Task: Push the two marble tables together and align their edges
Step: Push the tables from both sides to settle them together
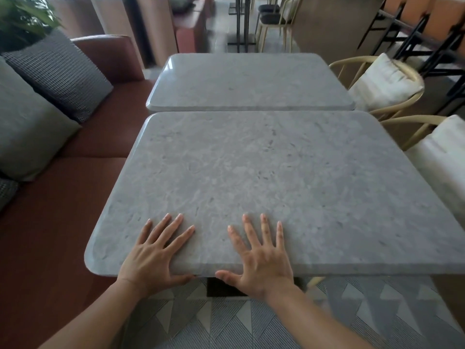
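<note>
Here, left hand [154,250] and right hand [259,253] flat on near marble table [264,172], fingers splayed wide, thumbs seemingly under edge, gripping nothing.

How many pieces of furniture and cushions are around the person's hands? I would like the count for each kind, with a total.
Grey marble tables: 2 (near, far)
Reddish-brown leather sofa: 1
Grey cushions on the sofa: 3 visible (plain, checked, one partly cut off)
Light wooden chairs with white seat pads: 2 (near, far)
Total: 8
</note>
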`<action>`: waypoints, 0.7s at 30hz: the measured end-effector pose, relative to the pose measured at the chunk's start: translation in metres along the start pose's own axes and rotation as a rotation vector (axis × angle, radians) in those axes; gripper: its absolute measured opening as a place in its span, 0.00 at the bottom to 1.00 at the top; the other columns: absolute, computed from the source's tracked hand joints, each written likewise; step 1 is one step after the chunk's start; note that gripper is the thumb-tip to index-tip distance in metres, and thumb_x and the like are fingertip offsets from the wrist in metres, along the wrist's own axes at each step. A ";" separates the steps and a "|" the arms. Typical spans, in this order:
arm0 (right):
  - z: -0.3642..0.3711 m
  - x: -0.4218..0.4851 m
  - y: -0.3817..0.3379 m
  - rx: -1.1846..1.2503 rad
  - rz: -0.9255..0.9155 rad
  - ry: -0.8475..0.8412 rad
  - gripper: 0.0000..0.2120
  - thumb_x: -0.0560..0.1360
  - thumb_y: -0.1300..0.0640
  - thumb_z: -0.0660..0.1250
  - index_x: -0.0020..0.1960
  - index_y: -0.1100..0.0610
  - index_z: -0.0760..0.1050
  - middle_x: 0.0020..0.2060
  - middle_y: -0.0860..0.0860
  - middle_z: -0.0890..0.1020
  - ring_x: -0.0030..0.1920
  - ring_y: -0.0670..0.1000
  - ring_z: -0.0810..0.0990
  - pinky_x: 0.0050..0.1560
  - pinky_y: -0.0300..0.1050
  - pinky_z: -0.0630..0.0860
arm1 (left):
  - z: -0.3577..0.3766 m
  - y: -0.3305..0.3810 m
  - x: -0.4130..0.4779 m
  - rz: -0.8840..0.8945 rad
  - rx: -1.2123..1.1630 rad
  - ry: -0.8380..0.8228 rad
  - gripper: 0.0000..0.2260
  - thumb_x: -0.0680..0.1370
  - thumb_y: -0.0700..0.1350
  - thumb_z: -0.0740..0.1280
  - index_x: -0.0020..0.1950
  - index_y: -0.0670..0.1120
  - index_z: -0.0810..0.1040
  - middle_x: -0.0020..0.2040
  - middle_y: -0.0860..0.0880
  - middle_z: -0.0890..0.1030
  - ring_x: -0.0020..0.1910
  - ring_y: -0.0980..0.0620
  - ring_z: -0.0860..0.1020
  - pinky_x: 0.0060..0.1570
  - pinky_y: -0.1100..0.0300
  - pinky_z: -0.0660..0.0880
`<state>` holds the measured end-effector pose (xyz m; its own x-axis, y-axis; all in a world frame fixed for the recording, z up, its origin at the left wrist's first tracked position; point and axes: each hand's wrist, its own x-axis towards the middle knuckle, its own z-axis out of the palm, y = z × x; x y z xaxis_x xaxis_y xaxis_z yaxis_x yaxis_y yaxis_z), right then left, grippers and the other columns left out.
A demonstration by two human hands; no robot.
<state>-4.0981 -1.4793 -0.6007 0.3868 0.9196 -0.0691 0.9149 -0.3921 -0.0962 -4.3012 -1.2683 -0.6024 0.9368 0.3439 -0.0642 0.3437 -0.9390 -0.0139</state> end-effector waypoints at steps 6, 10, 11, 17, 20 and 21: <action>-0.040 -0.006 0.030 0.401 0.023 -0.147 0.42 0.77 0.19 0.43 0.86 0.38 0.45 0.88 0.48 0.47 0.88 0.57 0.42 0.84 0.61 0.40 | -0.055 0.027 0.008 -0.263 -0.530 -0.117 0.51 0.68 0.81 0.57 0.84 0.63 0.40 0.85 0.58 0.40 0.86 0.50 0.41 0.83 0.39 0.50; -0.116 -0.030 0.077 0.673 0.080 0.081 0.44 0.77 0.20 0.44 0.85 0.42 0.57 0.85 0.45 0.60 0.86 0.50 0.56 0.84 0.54 0.54 | -0.138 0.088 0.030 -0.285 -0.799 0.148 0.42 0.74 0.69 0.64 0.83 0.61 0.49 0.86 0.55 0.50 0.86 0.47 0.54 0.80 0.37 0.60; -0.138 -0.039 0.088 0.708 0.086 0.126 0.45 0.76 0.19 0.44 0.85 0.43 0.58 0.83 0.42 0.60 0.85 0.47 0.56 0.85 0.54 0.55 | -0.162 0.104 0.036 -0.268 -0.834 0.213 0.39 0.76 0.65 0.65 0.82 0.59 0.51 0.86 0.53 0.53 0.85 0.45 0.55 0.81 0.37 0.60; -0.295 -0.107 0.165 0.928 0.162 0.400 0.30 0.74 0.18 0.51 0.75 0.22 0.57 0.78 0.28 0.61 0.83 0.38 0.58 0.83 0.46 0.57 | -0.304 0.202 0.079 -0.122 -0.936 0.327 0.33 0.78 0.58 0.63 0.81 0.57 0.55 0.86 0.50 0.55 0.86 0.46 0.54 0.82 0.38 0.57; -0.367 -0.151 0.212 1.018 0.198 0.583 0.36 0.73 0.18 0.54 0.78 0.30 0.61 0.77 0.27 0.66 0.79 0.32 0.63 0.80 0.40 0.61 | -0.359 0.249 0.100 -0.007 -0.953 0.383 0.35 0.79 0.69 0.61 0.81 0.55 0.56 0.86 0.48 0.56 0.86 0.45 0.54 0.82 0.37 0.57; -0.387 -0.165 0.228 1.038 0.201 0.643 0.39 0.73 0.18 0.55 0.79 0.34 0.63 0.77 0.31 0.68 0.79 0.33 0.65 0.80 0.39 0.63 | -0.375 0.262 0.106 0.024 -0.965 0.408 0.39 0.77 0.75 0.60 0.80 0.56 0.56 0.86 0.47 0.56 0.86 0.45 0.55 0.82 0.37 0.57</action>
<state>-3.9090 -1.7102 -0.2268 0.7645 0.5717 0.2978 0.4212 -0.0933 -0.9021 -4.0870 -1.4748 -0.2387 0.8332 0.4706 0.2904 0.0625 -0.6018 0.7962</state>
